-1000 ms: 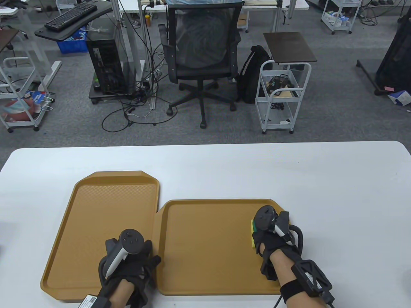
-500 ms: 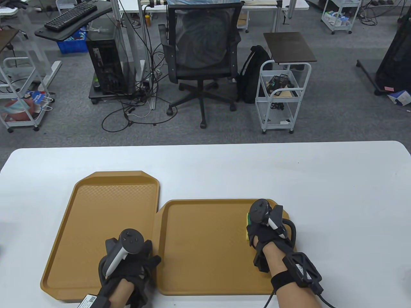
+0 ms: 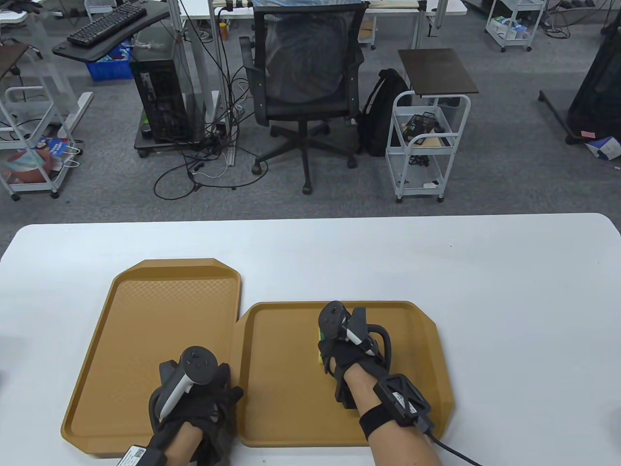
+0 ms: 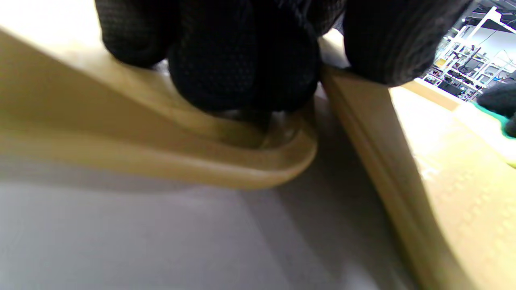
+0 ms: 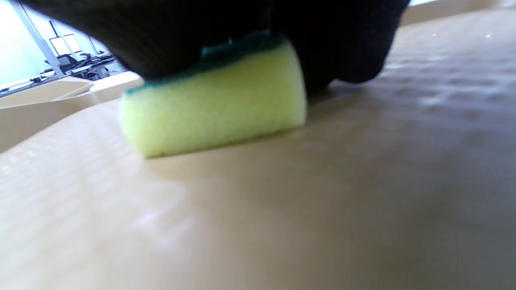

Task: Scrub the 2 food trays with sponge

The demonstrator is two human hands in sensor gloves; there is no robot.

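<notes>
Tan plastic food trays, two of them, lie side by side on a white tabletop (image 3: 485, 272), their edges nearly touching. The right hand (image 3: 347, 352) presses a yellow sponge (image 5: 213, 104) with a green scouring top flat onto the floor of the right tray (image 3: 291, 388), near its middle; its grip is curled over the sponge, holding it down against the tray. The left hand (image 3: 194, 403) rests on the near right corner of the left tray (image 3: 145, 315), fingers (image 4: 242, 60) bent over the rim where the two trays meet, seemingly steadying them.

Judging by this, scrubbing is under way on the right tray and the left tray seems yet to come; neither surface shows dirt or foam, so how much has been covered cannot be told.

A small white label with a printed code sits on the left wrist strap (image 3: 137, 455), and another label on the right wrist unit (image 3: 400, 400); neither is readable. No brand shows on trays or sponge.
</notes>
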